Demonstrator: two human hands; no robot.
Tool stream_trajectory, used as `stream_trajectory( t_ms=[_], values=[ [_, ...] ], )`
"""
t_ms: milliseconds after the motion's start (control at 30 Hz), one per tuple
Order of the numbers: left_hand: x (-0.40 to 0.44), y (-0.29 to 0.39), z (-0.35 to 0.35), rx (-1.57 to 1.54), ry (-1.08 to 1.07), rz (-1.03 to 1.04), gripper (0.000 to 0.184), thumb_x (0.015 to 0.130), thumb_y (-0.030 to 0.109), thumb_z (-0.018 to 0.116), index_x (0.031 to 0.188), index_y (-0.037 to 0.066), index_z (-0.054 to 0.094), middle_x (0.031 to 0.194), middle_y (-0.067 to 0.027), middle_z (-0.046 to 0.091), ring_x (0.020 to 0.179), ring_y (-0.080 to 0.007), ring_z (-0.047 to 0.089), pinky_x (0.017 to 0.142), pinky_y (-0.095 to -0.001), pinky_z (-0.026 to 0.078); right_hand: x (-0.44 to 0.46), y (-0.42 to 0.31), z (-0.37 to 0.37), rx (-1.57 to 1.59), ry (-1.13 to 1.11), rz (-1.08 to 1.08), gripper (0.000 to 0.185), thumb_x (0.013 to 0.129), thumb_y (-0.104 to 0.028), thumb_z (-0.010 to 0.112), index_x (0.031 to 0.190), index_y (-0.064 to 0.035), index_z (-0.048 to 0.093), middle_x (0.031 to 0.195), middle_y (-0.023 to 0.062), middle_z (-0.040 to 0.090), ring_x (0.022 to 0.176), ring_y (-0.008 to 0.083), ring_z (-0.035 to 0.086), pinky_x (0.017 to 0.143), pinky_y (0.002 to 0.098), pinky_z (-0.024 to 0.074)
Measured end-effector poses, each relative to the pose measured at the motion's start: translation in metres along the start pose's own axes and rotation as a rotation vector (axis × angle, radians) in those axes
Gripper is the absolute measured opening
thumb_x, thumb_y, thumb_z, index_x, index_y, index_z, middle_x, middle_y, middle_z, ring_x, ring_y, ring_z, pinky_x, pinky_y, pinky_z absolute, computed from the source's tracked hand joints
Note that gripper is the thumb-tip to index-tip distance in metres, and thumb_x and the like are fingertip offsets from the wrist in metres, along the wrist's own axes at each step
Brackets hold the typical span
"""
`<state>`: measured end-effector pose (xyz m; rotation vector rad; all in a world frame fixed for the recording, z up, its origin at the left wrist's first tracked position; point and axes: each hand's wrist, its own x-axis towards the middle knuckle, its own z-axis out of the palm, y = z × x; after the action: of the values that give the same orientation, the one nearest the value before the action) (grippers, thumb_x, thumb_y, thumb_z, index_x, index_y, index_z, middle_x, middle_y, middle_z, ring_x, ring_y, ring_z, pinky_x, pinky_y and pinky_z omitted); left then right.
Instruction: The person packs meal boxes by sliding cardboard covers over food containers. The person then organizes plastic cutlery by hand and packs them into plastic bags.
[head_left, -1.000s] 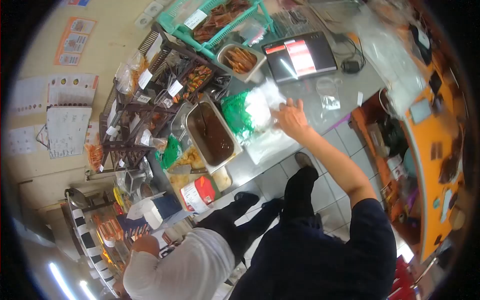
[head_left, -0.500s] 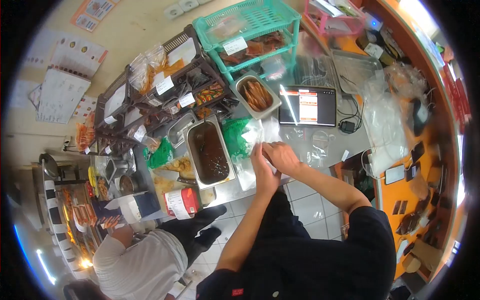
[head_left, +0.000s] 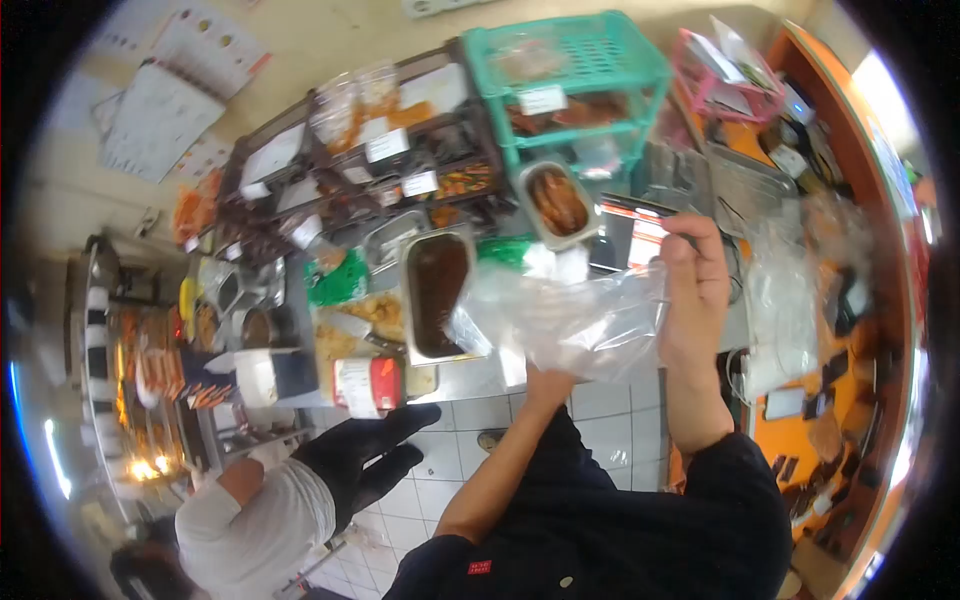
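Centrally, a clear plastic bag (head_left: 610, 335) is suspended above the tabletop (head_left: 465, 378), with its long axis carried roughly from left to right across the view. Its right end is met by the right hand (head_left: 697, 300), whose fingers (head_left: 690, 232) are curled and appear closed on the edge of the film; the bulk of the bag is thus laid to the left of these fingers. The left hand (head_left: 548, 360) is placed lower and nearer the bag's middle, and is partly veiled by the film; whether it is inserted or merely held behind cannot be told, nor can the state of its fingers. The film is thin, glossy and creased, and bright highlights are caught along its folds.

Beyond the bag's loose left end, a deep rectangular steel pan (head_left: 407, 310) is seen, filled with smooth dark-brown sauce (head_left: 437, 280) and partly overlapped by the film. Behind the bag, a crinkled green packet (head_left: 500, 250) is partly hidden. Farther back, browned strips (head_left: 557, 200) are heaped in a smaller metal container (head_left: 592, 228), beside which a flat tablet (head_left: 620, 240) is partly covered by the bag and right hand. Behind these, a tiered rack (head_left: 570, 65) of perforated teal plastic is set.
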<state>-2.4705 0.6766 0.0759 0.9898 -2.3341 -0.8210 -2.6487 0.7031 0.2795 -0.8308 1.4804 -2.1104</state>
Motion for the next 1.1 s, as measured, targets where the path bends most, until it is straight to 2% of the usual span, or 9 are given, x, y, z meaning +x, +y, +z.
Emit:
stream_trajectory(
  t_ms=[133,267,367,533,600,700,900,1000,1100],
  values=[
    [-0.004,0.042,-0.124,-0.740,0.513,0.056,0.112,0.082,0.037,0.089,0.163,0.002,0.019,0.158,-0.0192,0.035,0.147,-0.0313,0.037,0.121,-0.0447,0.034,-0.036,0.020,0.010,-0.051,-0.233,0.173,0.022,0.102,-0.020,0.065,0.116,-0.0038,0.061,0.090,-0.0047,0.056,0.073,0.0025,0.045,0.065,0.0203,0.0350],
    [-0.065,0.007,-0.231,-1.027,-0.038,-0.137,0.086,0.090,-0.004,0.075,0.161,0.006,0.028,0.154,-0.0112,0.046,0.141,-0.0217,0.046,0.116,-0.0412,0.038,-0.099,0.031,0.058,0.128,-0.863,0.332,0.034,0.098,-0.038,0.072,0.100,-0.0043,0.065,0.082,-0.0035,0.057,0.069,0.0029,0.047,0.059,0.0218,0.0349],
    [-0.131,0.013,-0.270,-1.056,0.129,-0.358,0.078,0.089,-0.004,0.074,0.157,0.006,0.037,0.151,-0.0082,0.050,0.137,-0.0204,0.049,0.117,-0.0407,0.037,-0.159,0.033,0.127,0.331,-1.154,0.669,0.029,0.097,-0.032,0.074,0.106,-0.0059,0.067,0.082,-0.0034,0.059,0.070,0.0031,0.048,0.060,0.0213,0.0369],
    [-0.279,-0.003,-0.330,-0.863,1.265,-0.566,0.049,0.093,-0.001,0.072,0.138,0.008,0.055,0.125,-0.0029,0.059,0.096,-0.0096,0.062,0.082,-0.0251,0.055,-0.234,0.053,0.224,0.006,-1.635,0.483,0.024,0.098,-0.018,0.071,0.120,-0.0092,0.067,0.092,-0.0011,0.068,0.075,0.0066,0.057,0.063,0.0272,0.0449],
    [-0.332,0.011,-0.370,-1.049,1.775,-0.366,0.025,0.093,-0.004,0.068,0.113,0.008,0.060,0.083,0.0024,0.054,0.057,-0.0015,0.045,0.059,-0.0220,0.053,-0.267,0.038,0.280,-0.187,-1.696,0.256,0.025,0.098,-0.016,0.070,0.121,-0.0092,0.065,0.093,-0.0015,0.069,0.078,0.0071,0.059,0.064,0.0294,0.0468],
    [-0.412,0.019,-0.399,-0.457,2.082,-0.328,0.025,0.094,-0.008,0.062,0.112,0.008,0.055,0.080,0.0032,0.051,0.055,-0.0028,0.041,0.060,-0.0232,0.053,-0.347,-0.002,0.357,-0.077,-1.893,0.028,0.022,0.102,-0.018,0.066,0.122,-0.0095,0.063,0.090,-0.0022,0.068,0.072,0.0094,0.060,0.060,0.0309,0.0471],
    [-0.579,-0.026,-0.383,-0.393,1.756,-0.325,0.091,0.078,0.033,0.089,0.152,0.004,0.043,0.158,-0.0182,0.038,0.152,-0.0308,0.028,0.124,-0.0461,0.025,-0.548,-0.044,0.446,0.189,-2.480,1.363,0.028,0.105,-0.028,0.064,0.125,-0.0076,0.060,0.090,-0.0021,0.066,0.077,0.0062,0.061,0.063,0.0241,0.0483],
    [-0.629,-0.009,-0.357,-0.738,1.297,-0.684,0.096,0.071,0.037,0.094,0.150,0.004,0.048,0.140,-0.0133,0.058,0.137,-0.0319,0.050,0.119,-0.0383,0.031,-0.643,-0.082,0.480,0.104,-2.652,1.370,0.031,0.105,-0.030,0.064,0.126,-0.0079,0.058,0.089,-0.0028,0.064,0.075,0.0053,0.059,0.061,0.0217,0.0473],
    [-0.710,-0.029,-0.324,-0.645,1.767,-0.640,0.099,0.070,0.045,0.094,0.149,0.005,0.049,0.132,-0.0117,0.063,0.131,-0.0338,0.055,0.118,-0.0440,0.035,-0.713,-0.074,0.528,0.220,-2.664,1.330,0.031,0.104,-0.032,0.065,0.124,-0.0087,0.058,0.087,-0.0031,0.063,0.073,0.0065,0.061,0.057,0.0228,0.0474]
  ],
)
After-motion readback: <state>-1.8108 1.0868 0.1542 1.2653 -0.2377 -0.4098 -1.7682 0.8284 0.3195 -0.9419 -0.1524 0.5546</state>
